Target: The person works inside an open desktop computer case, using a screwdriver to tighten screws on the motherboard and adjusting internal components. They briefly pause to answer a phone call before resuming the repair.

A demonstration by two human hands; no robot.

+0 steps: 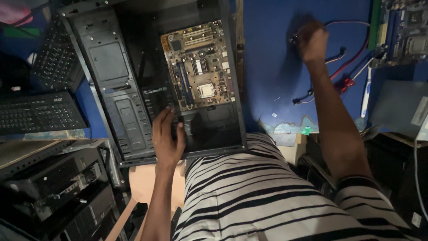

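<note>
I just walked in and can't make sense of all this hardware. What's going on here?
A person in a striped shirt leans over an open computer case lying on a blue table. A motherboard sits inside the case. The left hand rests on the case's near edge, below the board. The right hand is stretched out over the table, closed around something small by a bunch of loose cables; what it holds cannot be made out. Keyboards lie to the left.
</note>
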